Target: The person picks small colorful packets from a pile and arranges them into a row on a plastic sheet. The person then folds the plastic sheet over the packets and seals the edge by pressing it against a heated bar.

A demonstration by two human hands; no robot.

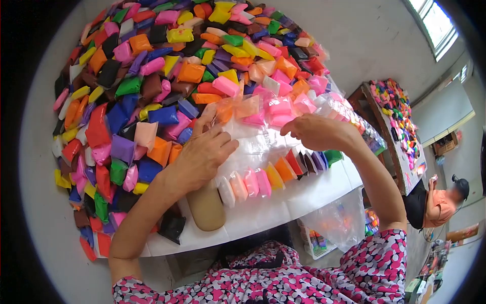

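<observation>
My left hand (205, 152) is curled at the left edge of a clear plastic bag (248, 144) lying flat on the white table cover. My right hand (321, 133) pinches at the bag's right side, fingertips bent. Pink packets (281, 109) and pale orange packets (243, 107) sit at the bag's far end, between my hands. Nearer me a row of upright packets runs from white (226, 191) through pink (263, 182) and orange (284, 168) to green (333, 157). A tan oblong object (206, 207) rests below my left wrist.
A big heap of coloured packets (152, 86) covers the left and far table. At right are filled clear bags (349, 114) and another packet-covered table (397, 116). A person (440, 202) sits beyond it. A white basket (316, 243) and plastic bag (341, 220) stand below the table edge.
</observation>
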